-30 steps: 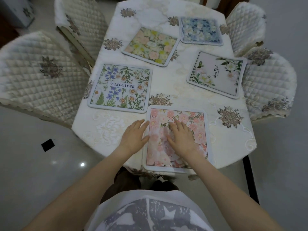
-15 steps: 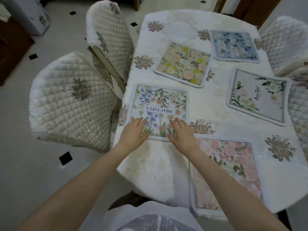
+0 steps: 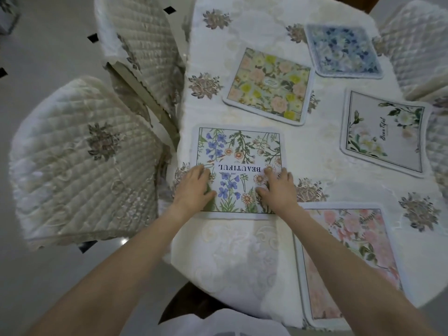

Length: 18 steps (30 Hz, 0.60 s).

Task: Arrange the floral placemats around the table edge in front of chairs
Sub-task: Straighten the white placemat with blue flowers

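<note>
Several floral placemats lie on a white-clothed table (image 3: 242, 251). The blue-wildflower mat printed "BEAUTIFUL" (image 3: 238, 151) lies by the left edge, in front of a quilted chair (image 3: 80, 161). My left hand (image 3: 194, 187) rests flat on its near left part and my right hand (image 3: 278, 187) lies flat on its near right part, fingers spread, pressing rather than gripping. A pink rose mat (image 3: 351, 260) sits at the near right edge. A yellow-and-peach mat (image 3: 269, 86), a blue mat (image 3: 343, 53) and a white "Beautiful" mat (image 3: 385, 132) lie farther off.
A second quilted chair (image 3: 140, 47) stands at the far left of the table, and more quilted chairs (image 3: 417, 44) crowd the right side. Grey tiled floor (image 3: 43, 44) with small black diamonds surrounds the table. Embroidered flower motifs dot the cloth.
Both hands left the pink rose mat and moved left onto the "BEAUTIFUL" wildflower mat, then slid further onto it. My view swung left toward the left chairs.
</note>
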Available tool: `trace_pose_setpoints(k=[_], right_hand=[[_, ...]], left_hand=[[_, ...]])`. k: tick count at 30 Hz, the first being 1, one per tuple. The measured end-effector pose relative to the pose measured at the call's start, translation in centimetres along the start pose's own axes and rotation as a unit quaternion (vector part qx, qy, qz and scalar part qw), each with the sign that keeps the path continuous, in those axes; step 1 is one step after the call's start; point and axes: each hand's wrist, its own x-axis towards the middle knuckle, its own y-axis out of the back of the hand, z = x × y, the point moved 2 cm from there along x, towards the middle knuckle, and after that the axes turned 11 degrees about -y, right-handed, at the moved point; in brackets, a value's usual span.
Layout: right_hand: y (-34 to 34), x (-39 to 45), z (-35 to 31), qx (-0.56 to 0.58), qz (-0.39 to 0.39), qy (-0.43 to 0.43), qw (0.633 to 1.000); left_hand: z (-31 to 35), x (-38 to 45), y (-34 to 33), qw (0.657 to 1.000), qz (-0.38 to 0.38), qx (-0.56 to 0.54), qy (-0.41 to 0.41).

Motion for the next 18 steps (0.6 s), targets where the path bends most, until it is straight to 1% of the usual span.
trace_pose_setpoints(k=[4,9,13,18], right_hand=[[0.4,1.0,-0.4,0.044,0.007,-0.039,0.998],[0.7,1.0,-1.2,0.092,0.022,-0.058,0.994],[0.6,0.7,-1.9,0.104,0.034,-0.042,0.993],[0.0,0.1,-2.9,0.065,0.032,-0.016,0.997]], left_hand=[[-0.5,1.1,0.2,1.000,-0.002,-0.016,0.016],[-0.7,1.1,0.4,1.000,-0.004,-0.006,0.010],[-1.0,0.5,0.5,1.000,-0.002,-0.001,0.026],[-1.6,-0.5,0.3,0.999,-0.003,0.010,0.050]])
